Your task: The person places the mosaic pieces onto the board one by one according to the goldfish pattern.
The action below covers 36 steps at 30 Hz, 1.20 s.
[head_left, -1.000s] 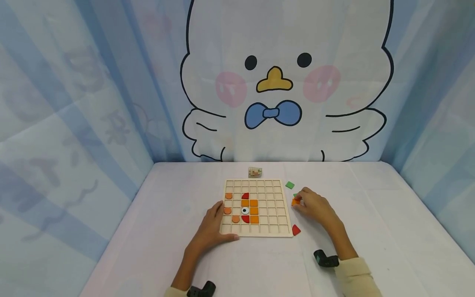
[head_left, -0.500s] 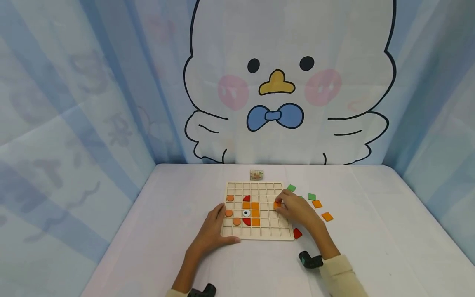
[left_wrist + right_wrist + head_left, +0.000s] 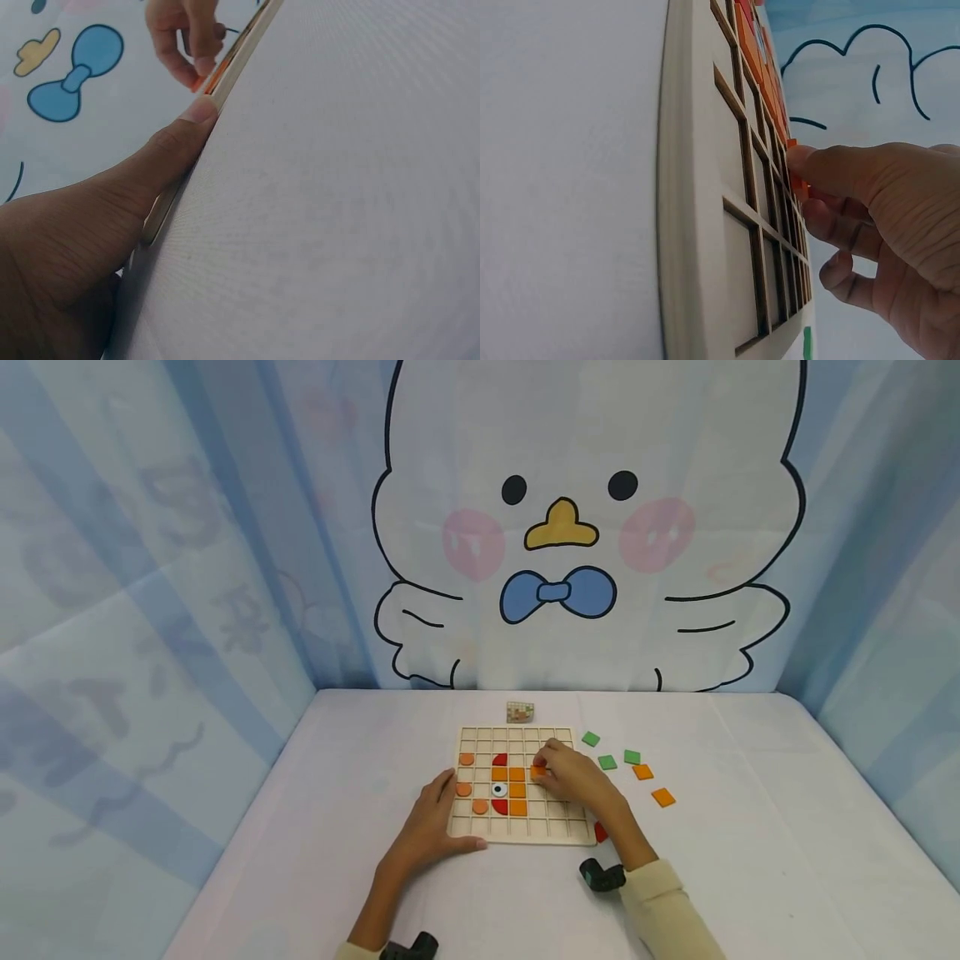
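Note:
A wooden grid board [image 3: 555, 828] lies on the table with orange squares, red quarter-rounds, peach discs and a white eye disc [image 3: 498, 789] in its cells. My left hand [image 3: 425, 827] rests at the board's near left corner, thumb stretched along the front edge and fingers against the left side. Between thumb and fingertips my right hand [image 3: 577, 777] pinches an orange square tile [image 3: 537, 772], just right of the orange squares on the board. In the right wrist view, the pinched tile is partly covered by the thumb [image 3: 832, 169].
Right of the board lie several loose tiles: green ones [image 3: 632, 757], orange squares [image 3: 663, 797] and a red piece [image 3: 600, 832] partly hidden by my right forearm. A small patterned card [image 3: 520, 712] sits behind the board. A printed curtain [image 3: 558, 643] closes off the back.
My right hand has carried the orange tile leftward from beside the board to over its cells, uncovering green and orange tiles on the right. The left hand stays at the corner.

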Each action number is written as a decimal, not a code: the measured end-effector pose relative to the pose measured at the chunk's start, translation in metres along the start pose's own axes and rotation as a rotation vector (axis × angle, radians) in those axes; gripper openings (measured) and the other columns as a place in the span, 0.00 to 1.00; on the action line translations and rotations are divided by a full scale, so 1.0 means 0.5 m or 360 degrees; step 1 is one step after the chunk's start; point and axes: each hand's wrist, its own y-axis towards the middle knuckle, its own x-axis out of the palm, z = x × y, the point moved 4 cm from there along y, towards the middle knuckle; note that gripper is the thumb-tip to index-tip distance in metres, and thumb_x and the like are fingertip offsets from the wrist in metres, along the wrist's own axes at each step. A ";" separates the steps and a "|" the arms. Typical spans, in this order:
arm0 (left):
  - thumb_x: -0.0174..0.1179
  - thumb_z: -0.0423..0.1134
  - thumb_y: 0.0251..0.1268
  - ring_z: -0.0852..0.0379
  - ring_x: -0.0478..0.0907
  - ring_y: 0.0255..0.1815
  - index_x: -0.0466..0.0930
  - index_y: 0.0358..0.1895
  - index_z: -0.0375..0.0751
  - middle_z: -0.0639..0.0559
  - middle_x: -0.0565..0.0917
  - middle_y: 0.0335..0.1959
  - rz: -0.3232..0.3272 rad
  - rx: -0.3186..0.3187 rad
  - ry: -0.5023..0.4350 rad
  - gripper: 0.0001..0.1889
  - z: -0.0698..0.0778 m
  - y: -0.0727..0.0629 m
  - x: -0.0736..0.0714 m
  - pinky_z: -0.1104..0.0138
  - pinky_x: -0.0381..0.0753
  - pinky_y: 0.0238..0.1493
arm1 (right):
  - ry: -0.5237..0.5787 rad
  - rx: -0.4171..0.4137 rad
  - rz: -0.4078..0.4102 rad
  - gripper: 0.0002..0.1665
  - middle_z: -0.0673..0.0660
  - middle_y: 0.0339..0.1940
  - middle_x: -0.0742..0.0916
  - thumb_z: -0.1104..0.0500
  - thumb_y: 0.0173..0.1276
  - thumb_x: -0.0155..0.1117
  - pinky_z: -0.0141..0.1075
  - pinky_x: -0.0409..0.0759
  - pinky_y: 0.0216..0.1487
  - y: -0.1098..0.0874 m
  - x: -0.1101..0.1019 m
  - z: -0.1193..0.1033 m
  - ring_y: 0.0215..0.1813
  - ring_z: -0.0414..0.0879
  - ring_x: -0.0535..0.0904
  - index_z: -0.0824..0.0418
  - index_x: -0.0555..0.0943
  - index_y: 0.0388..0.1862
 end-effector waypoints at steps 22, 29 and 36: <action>0.70 0.71 0.40 0.46 0.55 0.76 0.50 0.78 0.40 0.45 0.51 0.79 0.0004 0.0013 0.0009 0.65 -0.001 -0.001 0.002 0.50 0.62 0.73 | -0.0017 0.0028 -0.0031 0.15 0.55 0.48 0.81 0.55 0.64 0.70 0.39 0.82 0.52 0.007 0.015 -0.009 0.40 0.44 0.76 0.61 0.83 0.46; 0.70 0.72 0.39 0.45 0.55 0.75 0.50 0.78 0.40 0.44 0.51 0.79 0.0015 0.0025 -0.0012 0.65 0.002 0.002 0.002 0.49 0.63 0.73 | -0.0018 0.0005 -0.0007 0.15 0.54 0.48 0.81 0.55 0.64 0.70 0.39 0.82 0.51 0.005 0.015 -0.005 0.40 0.43 0.77 0.61 0.83 0.47; 0.69 0.73 0.39 0.45 0.54 0.77 0.49 0.78 0.39 0.44 0.51 0.79 0.0005 0.0042 -0.0012 0.65 0.000 0.000 0.004 0.50 0.61 0.74 | -0.0031 -0.0013 0.0008 0.18 0.54 0.51 0.81 0.55 0.63 0.71 0.39 0.82 0.50 0.001 0.014 -0.005 0.41 0.43 0.77 0.60 0.83 0.50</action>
